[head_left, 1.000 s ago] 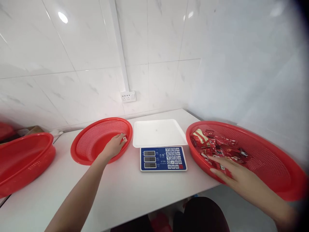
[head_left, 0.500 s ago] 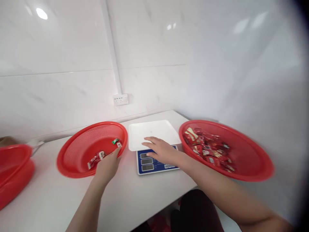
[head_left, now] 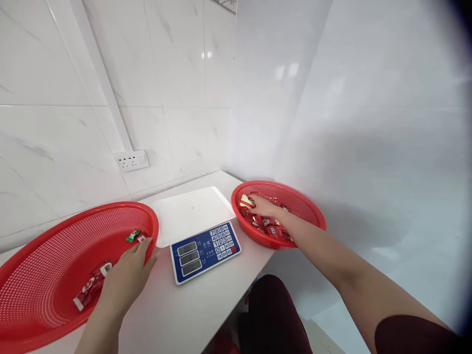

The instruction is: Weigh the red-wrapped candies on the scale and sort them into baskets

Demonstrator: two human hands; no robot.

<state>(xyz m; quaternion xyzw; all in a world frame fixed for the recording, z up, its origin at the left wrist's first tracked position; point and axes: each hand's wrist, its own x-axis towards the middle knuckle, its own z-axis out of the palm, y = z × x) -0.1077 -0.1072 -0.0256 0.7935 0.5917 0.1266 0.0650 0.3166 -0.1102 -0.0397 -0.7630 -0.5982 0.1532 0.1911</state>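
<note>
My left hand (head_left: 127, 275) is closed over the near right rim of a red mesh basket (head_left: 70, 221) on the left. Inside that basket lie a few red-and-white snack packets (head_left: 90, 286) and a small green packet (head_left: 133, 236). My right hand (head_left: 262, 205) reaches into a second red mesh basket (head_left: 295, 194) on the right, holding many red packets (head_left: 271, 230). Its fingers are closed at a red-and-cream packet (head_left: 246, 202); the fingertips are partly hidden. Between the baskets sits a digital scale (head_left: 206, 251) with a bare white weighing tray (head_left: 191, 211).
The white table (head_left: 155, 314) ends in a slanting edge near my knees (head_left: 273, 309). A tiled wall rises behind, with a power socket (head_left: 132, 161). A smooth pale wall stands at the right, close behind the right basket.
My right hand has moved from above the scale into the right basket and onto a packet. My left hand stays at the left basket's rim. The view has turned right.
</note>
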